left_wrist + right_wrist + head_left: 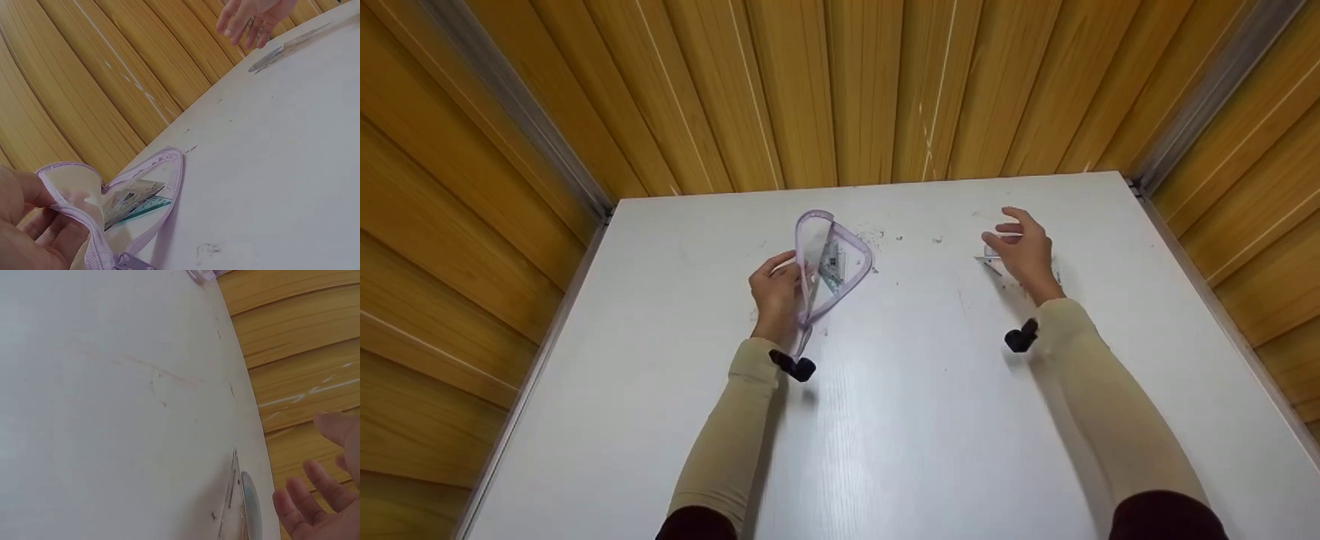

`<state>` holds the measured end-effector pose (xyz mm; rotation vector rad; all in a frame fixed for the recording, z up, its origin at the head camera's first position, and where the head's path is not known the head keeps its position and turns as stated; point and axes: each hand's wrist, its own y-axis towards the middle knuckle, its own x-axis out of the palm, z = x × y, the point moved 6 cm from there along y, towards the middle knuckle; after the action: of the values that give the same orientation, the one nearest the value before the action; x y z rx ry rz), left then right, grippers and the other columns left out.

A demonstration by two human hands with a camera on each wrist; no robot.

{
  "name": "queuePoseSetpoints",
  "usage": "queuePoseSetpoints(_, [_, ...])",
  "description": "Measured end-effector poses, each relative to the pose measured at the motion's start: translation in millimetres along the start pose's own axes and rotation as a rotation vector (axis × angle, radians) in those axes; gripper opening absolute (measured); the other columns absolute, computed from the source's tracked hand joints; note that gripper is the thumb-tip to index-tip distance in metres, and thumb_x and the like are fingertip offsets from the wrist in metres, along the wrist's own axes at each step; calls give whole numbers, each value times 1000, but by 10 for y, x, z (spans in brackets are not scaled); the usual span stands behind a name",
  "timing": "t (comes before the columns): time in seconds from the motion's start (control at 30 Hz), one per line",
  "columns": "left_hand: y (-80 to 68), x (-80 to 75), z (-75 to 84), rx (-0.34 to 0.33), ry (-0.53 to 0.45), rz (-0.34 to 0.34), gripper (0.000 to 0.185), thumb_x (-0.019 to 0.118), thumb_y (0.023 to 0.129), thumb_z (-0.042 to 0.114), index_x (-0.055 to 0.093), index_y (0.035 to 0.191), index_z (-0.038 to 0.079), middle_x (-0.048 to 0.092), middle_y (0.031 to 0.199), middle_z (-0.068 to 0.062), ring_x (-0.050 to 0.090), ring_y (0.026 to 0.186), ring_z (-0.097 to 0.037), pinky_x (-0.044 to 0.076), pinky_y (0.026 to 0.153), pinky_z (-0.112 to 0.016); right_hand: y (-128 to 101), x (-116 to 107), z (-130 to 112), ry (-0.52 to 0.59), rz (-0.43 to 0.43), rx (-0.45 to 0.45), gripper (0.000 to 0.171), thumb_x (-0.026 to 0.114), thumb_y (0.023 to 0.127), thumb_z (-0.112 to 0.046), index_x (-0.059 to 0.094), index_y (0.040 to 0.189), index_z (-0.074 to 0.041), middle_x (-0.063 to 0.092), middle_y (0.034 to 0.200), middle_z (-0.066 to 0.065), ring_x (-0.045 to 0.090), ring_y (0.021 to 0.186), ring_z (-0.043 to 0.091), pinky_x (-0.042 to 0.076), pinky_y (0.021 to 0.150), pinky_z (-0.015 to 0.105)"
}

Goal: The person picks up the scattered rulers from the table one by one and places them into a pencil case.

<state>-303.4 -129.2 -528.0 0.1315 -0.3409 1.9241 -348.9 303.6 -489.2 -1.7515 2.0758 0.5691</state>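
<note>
The left hand [777, 291] pinches one lip of a lilac-trimmed transparent zip pouch [831, 262], thumb and fingers closed on the near edge so that the mouth stands open above the white table [885, 420]. Inside the pouch lie flat drawing instruments [132, 199], apparently a clear set square and a green-edged piece; their exact type cannot be confirmed. The right hand [1021, 249] hovers well apart from the pouch, fingers spread and relaxed, gripping nothing. Directly beneath it, flat on the table near the far edge, lie clear plastic rulers [287, 49], one rounded like a protractor. Risk 1: these pieces lie flush with the surface, so fingertips may slide over them and push them toward the wooden wall panels [840, 90] instead of lifting them. Risk 2: the pouch is held by one lip only; if the pinch slackens, the mouth is likely to collapse and block insertion. Risk 3: tilting the open pouch may let the contents slip out.
</note>
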Motion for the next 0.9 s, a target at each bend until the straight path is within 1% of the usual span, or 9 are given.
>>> queuePoseSetpoints(0.2, [-3,3,8,-18,15,14,23,67,96,2,73,118,5,76,104,-18,75,94,-30,59,77,-34,-51,-249,151,-22,42,57,70,71,98,-32,39,157,-15,58,141,17,57,124,32,48,104,44])
queuePoseSetpoints(0.4, [7,1,-3,-35,23,19,22,68,95,3,73,117,6,75,103,-16,74,92,-28,59,77,-34,-121,-460,300,-32,74,76,70,70,98,-34,38,158,-15,58,141,19,56,124,33,49,101,41])
queuePoseSetpoints(0.5, [18,0,-4,-34,20,21,23,68,95,2,74,116,5,75,103,-17,73,91,-28,59,76,-33,-159,-539,356,-42,90,81,71,69,99,-34,38,158,-14,57,141,20,56,124,34,49,100,41])
queuePoseSetpoints(0.73, [28,-4,9,-17,17,11,23,68,95,0,74,117,3,75,104,-20,74,86,-28,59,71,-31,-233,-628,425,-57,105,100,72,70,99,-33,36,159,-14,57,142,20,55,126,35,48,101,45])
queuePoseSetpoints(0.9, [28,5,-3,-14,20,-8,24,68,96,1,73,119,3,75,105,-21,75,89,-30,60,72,-32,-267,-641,446,-61,101,93,73,69,99,-35,35,159,-12,57,142,23,55,127,37,47,102,46])
